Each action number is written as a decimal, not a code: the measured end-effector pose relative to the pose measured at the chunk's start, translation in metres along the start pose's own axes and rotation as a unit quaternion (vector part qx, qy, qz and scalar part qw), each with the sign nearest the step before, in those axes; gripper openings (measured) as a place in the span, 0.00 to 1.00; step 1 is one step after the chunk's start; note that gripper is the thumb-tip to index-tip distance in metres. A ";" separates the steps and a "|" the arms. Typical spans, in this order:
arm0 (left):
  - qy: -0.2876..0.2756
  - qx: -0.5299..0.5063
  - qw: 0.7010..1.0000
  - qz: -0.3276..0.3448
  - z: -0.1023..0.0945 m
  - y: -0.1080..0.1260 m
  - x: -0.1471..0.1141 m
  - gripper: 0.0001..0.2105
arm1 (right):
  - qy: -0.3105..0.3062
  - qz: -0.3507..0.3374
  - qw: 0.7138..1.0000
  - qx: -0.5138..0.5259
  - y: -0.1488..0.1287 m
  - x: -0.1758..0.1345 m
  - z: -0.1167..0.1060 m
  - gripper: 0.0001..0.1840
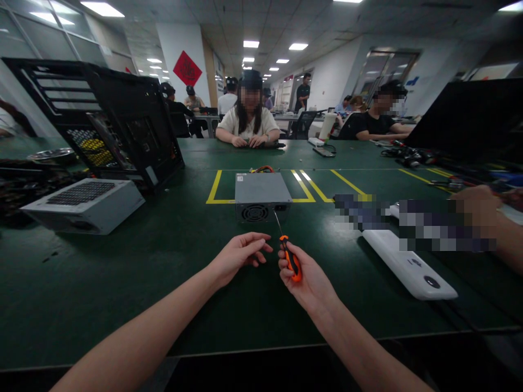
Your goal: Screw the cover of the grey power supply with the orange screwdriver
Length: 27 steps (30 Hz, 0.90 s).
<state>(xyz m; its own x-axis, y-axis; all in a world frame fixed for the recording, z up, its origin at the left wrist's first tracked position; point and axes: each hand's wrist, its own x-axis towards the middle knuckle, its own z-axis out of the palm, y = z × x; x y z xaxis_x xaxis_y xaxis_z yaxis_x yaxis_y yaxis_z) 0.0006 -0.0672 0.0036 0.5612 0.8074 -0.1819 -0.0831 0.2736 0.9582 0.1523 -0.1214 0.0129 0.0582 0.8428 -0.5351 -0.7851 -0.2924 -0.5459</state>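
Right hand [309, 272] grips orange-black screwdriver [292, 259]; left hand [237, 255] beside it, loosely spread; grey power supply [262, 188] ahead of both on table [245, 321].

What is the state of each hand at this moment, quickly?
Left hand: open, fingers loosely curled, nothing visibly held.
Right hand: closed around the orange-and-black screwdriver.

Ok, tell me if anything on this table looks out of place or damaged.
The middle power supply straddles the near strip of yellow tape instead of sitting wholly behind it. Small dark marks also show on the tabletop at left; I can't tell what they are.
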 end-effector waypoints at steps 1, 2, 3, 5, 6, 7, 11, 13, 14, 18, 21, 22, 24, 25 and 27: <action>0.001 0.000 1.000 0.000 0.000 0.000 0.000 0.16 | -0.001 0.000 1.000 -0.001 0.000 0.000 0.000 0.03; 0.001 -0.001 1.000 -0.001 0.001 0.001 0.000 0.16 | -0.003 0.000 1.000 -0.002 0.001 0.001 -0.001 0.03; 0.002 -0.001 1.000 -0.002 0.002 0.001 0.000 0.16 | -0.005 -0.001 1.000 -0.001 0.001 0.001 -0.001 0.03; 0.003 0.000 1.000 -0.004 0.003 0.002 0.000 0.16 | -0.008 -0.004 1.000 0.000 0.002 0.003 -0.002 0.03; 0.003 0.000 1.000 -0.004 0.003 0.002 0.000 0.16 | -0.008 -0.007 1.000 0.001 0.002 0.004 -0.003 0.03; 0.004 -0.001 1.000 -0.004 0.003 0.002 -0.001 0.16 | -0.007 -0.010 1.000 0.002 0.002 0.004 -0.003 0.03; 0.001 0.000 1.000 -0.002 0.002 0.001 -0.001 0.16 | -0.003 -0.015 1.000 0.002 0.002 0.006 -0.002 0.03; -0.002 0.000 1.000 -0.001 0.001 0.001 -0.001 0.16 | 0.001 -0.016 1.000 0.000 0.001 0.007 -0.002 0.03; -0.002 0.001 1.000 -0.001 0.001 0.001 -0.001 0.16 | 0.003 -0.016 1.000 0.000 0.001 0.007 -0.002 0.03; 0.002 0.004 1.000 -0.004 0.002 0.002 -0.001 0.16 | 0.002 -0.015 1.000 -0.002 0.001 0.006 0.000 0.03; -0.001 0.005 1.000 -0.003 0.002 0.002 -0.001 0.16 | 0.000 -0.012 1.000 -0.007 0.001 0.006 0.001 0.03; -0.002 0.006 1.000 -0.003 0.002 0.002 -0.001 0.16 | -0.001 -0.014 1.000 -0.009 0.001 0.005 0.001 0.03; -0.002 0.008 1.000 -0.004 0.002 0.002 -0.001 0.16 | -0.005 -0.020 1.000 -0.014 0.001 0.005 0.000 0.04; -0.001 0.009 1.000 -0.005 0.002 0.002 -0.001 0.16 | -0.005 -0.026 1.000 -0.016 0.001 0.005 -0.001 0.04; 0.001 0.012 1.000 -0.007 0.001 0.002 -0.001 0.16 | 0.000 -0.046 0.999 -0.024 0.002 0.005 -0.003 0.04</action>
<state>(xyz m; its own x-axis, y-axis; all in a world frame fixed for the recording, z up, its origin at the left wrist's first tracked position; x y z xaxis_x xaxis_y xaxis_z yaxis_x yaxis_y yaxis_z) 0.0011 -0.0680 0.0056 0.5608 0.8047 -0.1950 -0.0554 0.2715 0.9608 0.1533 -0.1190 0.0071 0.1285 0.8667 -0.4820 -0.7455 -0.2361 -0.6232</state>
